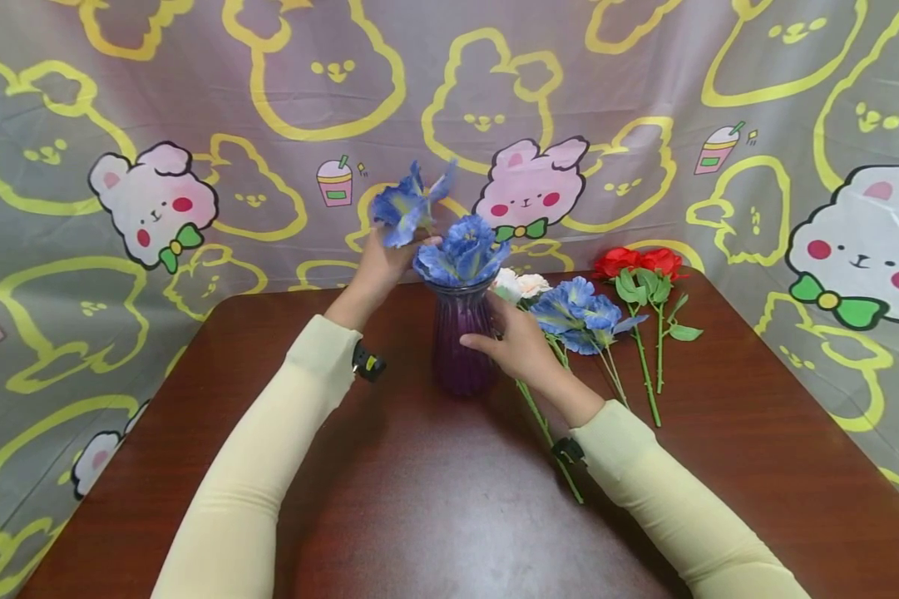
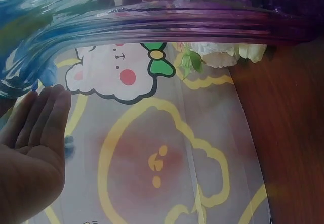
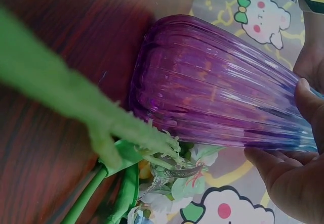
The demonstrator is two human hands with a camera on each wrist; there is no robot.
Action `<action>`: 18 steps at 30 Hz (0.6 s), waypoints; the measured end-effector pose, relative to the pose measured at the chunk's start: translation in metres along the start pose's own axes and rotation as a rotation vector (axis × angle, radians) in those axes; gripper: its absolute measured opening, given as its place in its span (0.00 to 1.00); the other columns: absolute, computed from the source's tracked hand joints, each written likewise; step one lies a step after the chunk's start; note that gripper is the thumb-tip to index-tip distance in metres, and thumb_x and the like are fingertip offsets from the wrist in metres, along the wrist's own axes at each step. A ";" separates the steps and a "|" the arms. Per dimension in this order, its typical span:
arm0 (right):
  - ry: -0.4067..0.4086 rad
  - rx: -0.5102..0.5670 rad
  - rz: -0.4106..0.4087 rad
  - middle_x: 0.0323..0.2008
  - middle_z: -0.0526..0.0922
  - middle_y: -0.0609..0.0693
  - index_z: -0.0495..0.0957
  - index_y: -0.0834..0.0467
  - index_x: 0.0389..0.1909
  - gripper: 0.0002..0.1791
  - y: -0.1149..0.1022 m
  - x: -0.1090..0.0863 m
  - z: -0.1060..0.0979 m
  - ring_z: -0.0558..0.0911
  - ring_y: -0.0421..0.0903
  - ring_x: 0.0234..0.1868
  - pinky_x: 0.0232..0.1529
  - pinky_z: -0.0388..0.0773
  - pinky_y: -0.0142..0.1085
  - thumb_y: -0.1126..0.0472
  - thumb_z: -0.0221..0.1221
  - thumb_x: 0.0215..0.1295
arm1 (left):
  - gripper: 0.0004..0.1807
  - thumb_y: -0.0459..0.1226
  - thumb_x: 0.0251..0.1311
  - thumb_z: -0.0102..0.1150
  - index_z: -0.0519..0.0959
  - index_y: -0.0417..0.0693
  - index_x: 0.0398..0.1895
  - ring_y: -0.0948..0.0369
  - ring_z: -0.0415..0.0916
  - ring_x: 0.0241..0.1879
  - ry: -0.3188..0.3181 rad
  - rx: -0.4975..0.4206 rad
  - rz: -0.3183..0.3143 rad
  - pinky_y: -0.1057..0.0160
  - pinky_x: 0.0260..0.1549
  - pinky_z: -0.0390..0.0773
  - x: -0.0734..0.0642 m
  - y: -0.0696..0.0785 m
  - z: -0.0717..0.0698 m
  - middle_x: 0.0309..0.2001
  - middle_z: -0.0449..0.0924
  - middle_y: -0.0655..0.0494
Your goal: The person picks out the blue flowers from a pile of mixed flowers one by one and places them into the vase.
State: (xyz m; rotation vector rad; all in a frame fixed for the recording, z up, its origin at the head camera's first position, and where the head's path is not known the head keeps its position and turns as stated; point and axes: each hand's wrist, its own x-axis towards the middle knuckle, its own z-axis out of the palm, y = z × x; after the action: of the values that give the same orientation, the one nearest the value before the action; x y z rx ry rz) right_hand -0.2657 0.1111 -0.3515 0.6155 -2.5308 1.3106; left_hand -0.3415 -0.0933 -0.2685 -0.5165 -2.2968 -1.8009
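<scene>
A ribbed glass vase [image 1: 460, 362], purple below and bluish near its top, stands upright on the table. Two blue artificial flower heads show at its top: one [image 1: 464, 254] sits over the mouth, the other [image 1: 410, 208] leans out to the left. My right hand [image 1: 527, 345] grips the vase's upper side, its thumb and fingers around the glass [image 3: 202, 82]. At the left of the rim is my left hand [image 1: 382, 262], partly hidden behind the leaning flower. In the left wrist view, its fingers [image 2: 43, 118] extend close to the vase's top.
Right of the vase lie blue flowers [image 1: 580, 312], pale flowers [image 1: 524, 285] and red roses [image 1: 639, 264], their green stems pointing toward the front. They rest on a brown table [image 1: 419, 499]. A cartoon-printed curtain [image 1: 284, 208] hangs along the table's back and sides.
</scene>
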 end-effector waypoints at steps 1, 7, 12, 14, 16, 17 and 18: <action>0.002 -0.002 0.002 0.62 0.73 0.63 0.61 0.65 0.70 0.43 0.000 0.000 0.000 0.79 0.57 0.55 0.54 0.76 0.48 0.55 0.70 0.58 | 0.14 0.36 0.59 0.68 0.84 0.31 0.40 0.68 0.76 0.29 0.009 -0.021 -0.012 0.69 0.28 0.74 0.000 0.000 0.000 0.30 0.84 0.56; 0.003 0.013 -0.001 0.61 0.73 0.62 0.62 0.66 0.70 0.43 -0.001 0.000 0.000 0.79 0.57 0.55 0.54 0.76 0.48 0.55 0.70 0.58 | 0.14 0.35 0.58 0.68 0.82 0.33 0.42 0.68 0.73 0.23 0.024 -0.127 -0.073 0.69 0.23 0.74 -0.001 0.001 0.003 0.26 0.82 0.59; 0.008 0.022 -0.005 0.61 0.73 0.62 0.62 0.65 0.70 0.42 0.000 0.000 0.001 0.78 0.56 0.56 0.54 0.76 0.47 0.56 0.70 0.58 | 0.16 0.33 0.59 0.66 0.81 0.30 0.47 0.67 0.73 0.26 0.021 -0.136 -0.042 0.69 0.23 0.70 0.000 -0.001 0.004 0.33 0.84 0.56; 0.009 0.020 -0.003 0.62 0.73 0.62 0.62 0.65 0.70 0.42 0.001 0.000 0.001 0.78 0.56 0.56 0.54 0.76 0.47 0.56 0.70 0.58 | 0.15 0.33 0.60 0.65 0.80 0.28 0.46 0.67 0.72 0.24 0.018 -0.137 -0.041 0.69 0.22 0.70 0.000 -0.001 0.004 0.30 0.83 0.56; 0.008 0.018 0.000 0.62 0.73 0.62 0.62 0.65 0.70 0.43 0.001 0.000 0.001 0.78 0.56 0.56 0.55 0.76 0.48 0.55 0.70 0.58 | 0.15 0.33 0.61 0.65 0.80 0.29 0.47 0.67 0.76 0.27 0.006 -0.143 -0.042 0.69 0.26 0.75 -0.001 -0.002 0.004 0.31 0.83 0.58; 0.006 0.015 0.001 0.62 0.72 0.62 0.61 0.65 0.70 0.43 0.002 -0.001 0.001 0.78 0.56 0.56 0.55 0.76 0.48 0.55 0.69 0.58 | 0.15 0.34 0.61 0.65 0.80 0.30 0.47 0.67 0.76 0.27 0.002 -0.142 -0.045 0.69 0.27 0.76 -0.001 -0.002 0.004 0.30 0.83 0.59; 0.004 0.014 0.002 0.62 0.72 0.62 0.61 0.65 0.70 0.43 0.002 -0.001 0.001 0.78 0.56 0.57 0.55 0.76 0.48 0.55 0.69 0.59 | 0.15 0.35 0.62 0.64 0.81 0.30 0.46 0.66 0.77 0.28 -0.001 -0.142 -0.054 0.67 0.29 0.78 -0.002 -0.002 0.003 0.30 0.83 0.58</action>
State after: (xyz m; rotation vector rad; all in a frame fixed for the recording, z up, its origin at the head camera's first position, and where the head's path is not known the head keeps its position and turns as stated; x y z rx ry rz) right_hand -0.2659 0.1117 -0.3535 0.6124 -2.5216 1.3303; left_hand -0.3400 -0.0907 -0.2716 -0.4808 -2.2147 -2.0008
